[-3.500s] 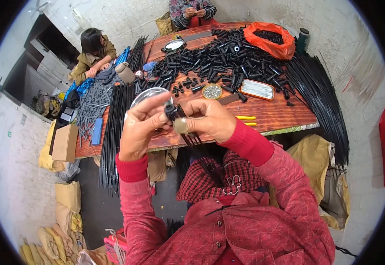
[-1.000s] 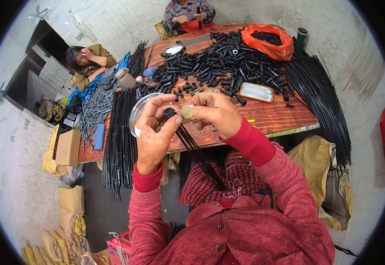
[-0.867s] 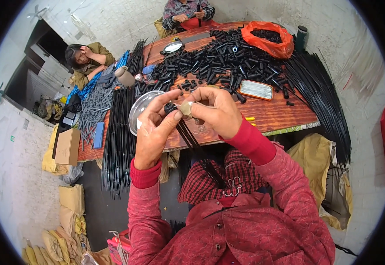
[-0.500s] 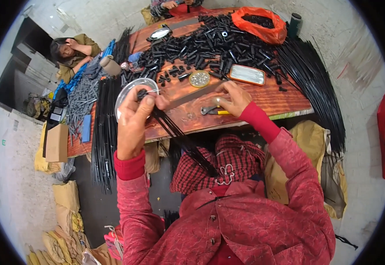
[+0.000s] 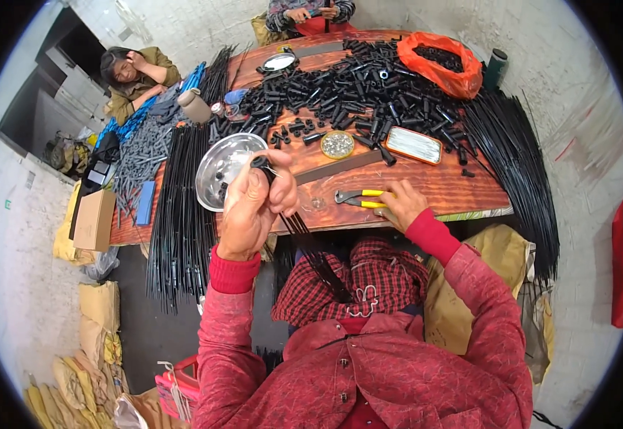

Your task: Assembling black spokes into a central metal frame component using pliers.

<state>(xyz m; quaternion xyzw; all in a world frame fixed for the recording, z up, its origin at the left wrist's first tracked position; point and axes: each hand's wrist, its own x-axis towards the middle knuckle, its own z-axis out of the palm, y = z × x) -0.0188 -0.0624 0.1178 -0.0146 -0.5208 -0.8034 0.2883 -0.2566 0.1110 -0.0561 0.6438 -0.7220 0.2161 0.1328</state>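
Observation:
My left hand (image 5: 248, 204) is closed around a short black tube (image 5: 261, 166) with a thin pale wire at its top. From below that hand, thin black rods (image 5: 311, 247) slant down to my lap. My right hand (image 5: 406, 206) has its fingers around the yellow handles of a pair of end-cutting pliers (image 5: 358, 199), whose jaws point left on the table. Beyond the pliers lies a flat dark bar (image 5: 336, 169). Left of my left hand, a clear round bowl (image 5: 213, 161) contains a few small black parts.
Black tubes (image 5: 358, 93) are heaped across the wooden table (image 5: 462, 191). A round yellow-rimmed dish (image 5: 337, 144) and a tin of pale thin pieces (image 5: 413, 144) stand before them. Black rod bundles (image 5: 179, 214) overhang the edge. Two other people sit across the table.
My right hand has left the dark bar and come nearer, onto the pliers' handles. My left hand has moved right, away from the bowl, with the black tube. The head view has shifted slightly.

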